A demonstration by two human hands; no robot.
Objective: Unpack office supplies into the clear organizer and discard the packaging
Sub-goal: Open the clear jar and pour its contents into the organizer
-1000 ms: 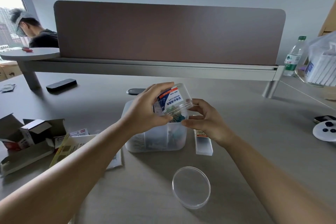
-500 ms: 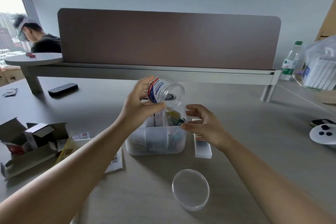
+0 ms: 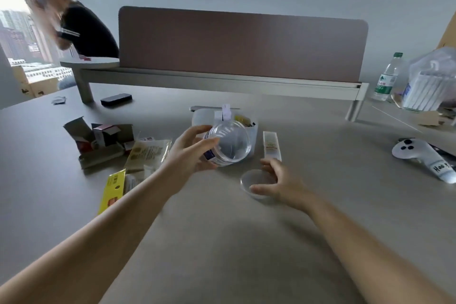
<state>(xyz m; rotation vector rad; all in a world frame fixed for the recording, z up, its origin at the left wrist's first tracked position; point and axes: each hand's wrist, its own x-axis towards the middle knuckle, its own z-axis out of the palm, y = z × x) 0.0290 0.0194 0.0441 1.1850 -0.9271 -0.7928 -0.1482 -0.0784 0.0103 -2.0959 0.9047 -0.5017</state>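
Head view: clear, empty jar [image 3: 228,142] in left hand [image 3: 190,153].

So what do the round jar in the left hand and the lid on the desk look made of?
Round clear jar: looks like glossy transparent plastic, the organizer showing through it. Round clear lid: seemingly the same thin plastic, the desk visible through it. Glass can't be ruled out.

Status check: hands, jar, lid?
Left hand grips clear jar, mouth toward camera, looks empty. Right hand at round lid on desk, grip unclear. Organizer behind jar; nothing blocking.
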